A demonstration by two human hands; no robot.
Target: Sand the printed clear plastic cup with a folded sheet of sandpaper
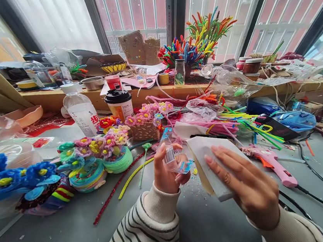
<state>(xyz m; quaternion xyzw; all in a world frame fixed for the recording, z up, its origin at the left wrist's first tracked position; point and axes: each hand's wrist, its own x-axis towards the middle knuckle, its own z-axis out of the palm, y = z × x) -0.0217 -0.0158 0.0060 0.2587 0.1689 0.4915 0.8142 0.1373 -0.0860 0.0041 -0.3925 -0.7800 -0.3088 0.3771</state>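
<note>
Over desk: left hand grips plastic.
Pad: right hand against it, grip unclear.
Hands: likely a handling step; next move seemingly needs steadiness.

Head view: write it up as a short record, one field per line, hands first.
Left hand: holds a clear plastic container with a barcode label
Right hand: fingers extended across a white pad; thumb hidden
Right of the pad: pink glue gun on the table, cord attached
Far left: blue fuzzy flowers
Bottle: white-capped, left of a cup with a black lid
Windowsill: holds a colorful fuzzy bouquet
</note>
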